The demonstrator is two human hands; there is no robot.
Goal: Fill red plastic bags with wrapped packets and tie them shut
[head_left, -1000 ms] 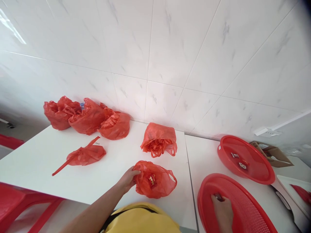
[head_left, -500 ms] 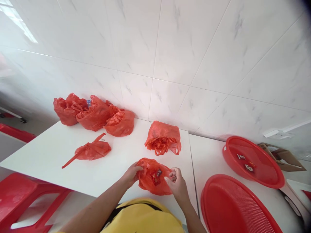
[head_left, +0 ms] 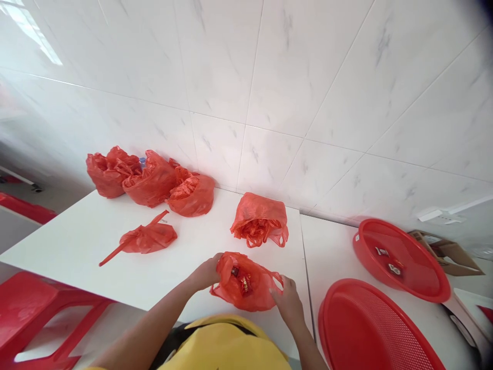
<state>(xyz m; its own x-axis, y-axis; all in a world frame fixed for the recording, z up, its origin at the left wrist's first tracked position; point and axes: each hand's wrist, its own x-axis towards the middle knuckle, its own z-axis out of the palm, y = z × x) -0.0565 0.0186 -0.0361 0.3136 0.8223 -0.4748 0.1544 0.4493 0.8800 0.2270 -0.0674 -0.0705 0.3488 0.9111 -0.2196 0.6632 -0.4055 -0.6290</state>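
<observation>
A thin red plastic bag [head_left: 264,297] rests on the white table close to my body, its mouth facing up. Inside lie a red packet with yellowish print [head_left: 245,283] and a small dark packet [head_left: 234,271]. My left hand [head_left: 210,271] grips the bag's left rim, the fingertips partly hidden by the plastic. On the opposite side, my right hand [head_left: 288,299] is closed on the bag's right handle. Just behind stands another red bag [head_left: 259,205] with crumpled red plastic showing in its mouth.
A knotted red bag [head_left: 148,239] lies at left; several full red bags [head_left: 150,180] line the wall. On the right are a red perforated basket [head_left: 358,318] and a red basin [head_left: 364,252] holding small packets. Beyond is a cardboard box [head_left: 462,262]. A red stool [head_left: 34,308] stands lower left.
My right hand came from the basket to the bag and now grips its right handle. A small dark packet has appeared in the bag and shifted left. My left hand stays on the rim.
</observation>
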